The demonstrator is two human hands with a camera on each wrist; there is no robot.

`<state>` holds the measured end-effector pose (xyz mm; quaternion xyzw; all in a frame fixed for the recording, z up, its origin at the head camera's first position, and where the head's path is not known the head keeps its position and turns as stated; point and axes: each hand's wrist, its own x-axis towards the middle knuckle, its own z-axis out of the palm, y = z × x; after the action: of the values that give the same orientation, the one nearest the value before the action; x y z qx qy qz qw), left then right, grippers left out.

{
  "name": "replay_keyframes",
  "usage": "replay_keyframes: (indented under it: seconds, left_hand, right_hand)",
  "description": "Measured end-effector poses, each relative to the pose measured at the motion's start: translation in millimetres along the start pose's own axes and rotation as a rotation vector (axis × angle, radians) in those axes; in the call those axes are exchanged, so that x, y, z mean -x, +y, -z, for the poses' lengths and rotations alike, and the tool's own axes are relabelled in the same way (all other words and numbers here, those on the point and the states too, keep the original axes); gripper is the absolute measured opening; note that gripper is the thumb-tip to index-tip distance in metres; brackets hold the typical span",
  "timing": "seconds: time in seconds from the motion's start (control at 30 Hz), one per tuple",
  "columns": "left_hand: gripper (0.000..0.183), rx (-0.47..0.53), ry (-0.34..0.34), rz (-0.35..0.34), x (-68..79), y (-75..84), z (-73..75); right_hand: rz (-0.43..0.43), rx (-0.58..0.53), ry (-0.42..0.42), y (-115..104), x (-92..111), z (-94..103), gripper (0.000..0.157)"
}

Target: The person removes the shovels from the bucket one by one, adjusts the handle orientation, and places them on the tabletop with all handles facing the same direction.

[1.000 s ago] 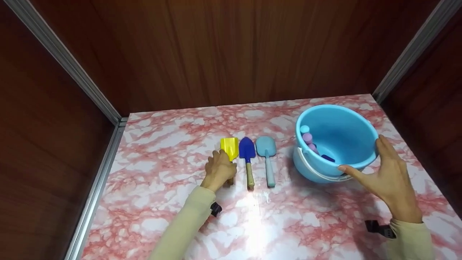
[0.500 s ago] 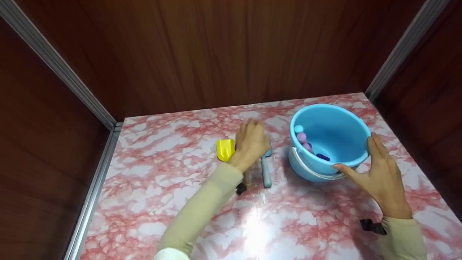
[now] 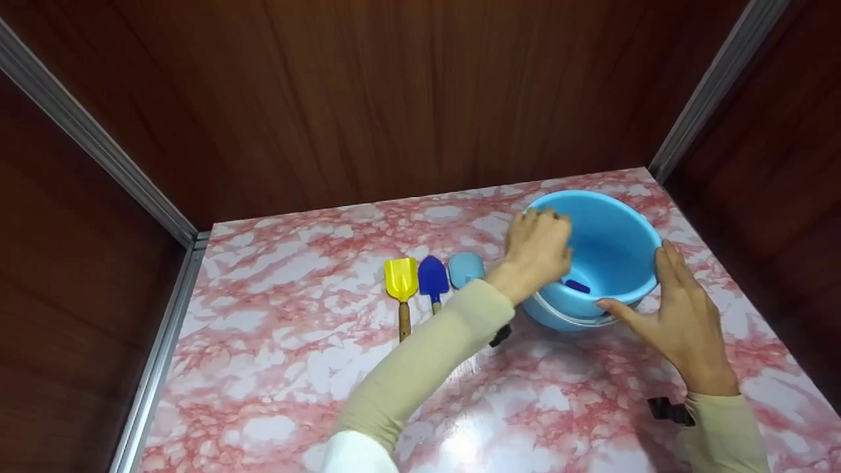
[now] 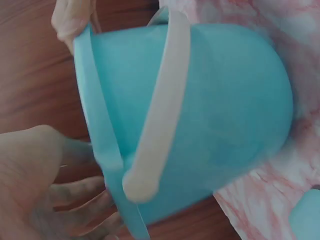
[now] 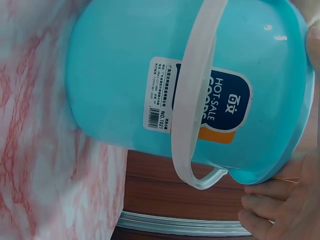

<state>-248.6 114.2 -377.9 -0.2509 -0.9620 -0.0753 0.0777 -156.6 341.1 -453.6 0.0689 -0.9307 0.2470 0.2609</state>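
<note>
A right hand [image 3: 690, 322] with wide-apart fingers grips the rim of a round, shiny, light-blue bucket [image 3: 611, 249] with a white handle [image 3: 571, 322], right of the frame's middle, while the left hand [image 3: 539, 249] has loosely spread fingers over its left rim, with a brown wall [image 3: 420, 98] behind.

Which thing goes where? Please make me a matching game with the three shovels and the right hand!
Things:
1. Yellow shovel
2. Dark blue shovel
3. Light blue shovel
4. Right hand

Places:
A. In the middle of the shovel row
B. Holding the rim of the bucket
C. The shovel farthest from the bucket
D. The shovel nearest the bucket

Pairs: 1-C, 2-A, 3-D, 4-B
</note>
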Motion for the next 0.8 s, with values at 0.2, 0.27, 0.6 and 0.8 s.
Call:
replay_keyframes:
  seconds: [0.2, 0.27, 0.6, 0.8]
  left_hand:
    - [0.017, -0.143, -0.153, -0.081, -12.5, 21.3, -6.7]
    - [0.021, -0.172, -0.229, -0.095, -16.0, 28.5, -8.9]
    - [0.037, -0.286, -0.524, -0.054, -32.9, 56.2, -16.4]
    - [0.033, -0.333, -0.653, 0.049, -36.7, 66.2, -24.2]
  right_hand:
    - [-0.01, -0.001, -0.016, -1.4, 2.2, 0.5, 0.123]
    - [-0.015, -0.001, -0.021, -1.9, 2.5, 1.7, 0.123]
    - [-0.039, -0.007, -0.024, -2.2, 5.4, 5.6, 0.123]
    - [-0.051, -0.033, -0.03, -2.3, 6.0, 5.3, 0.124]
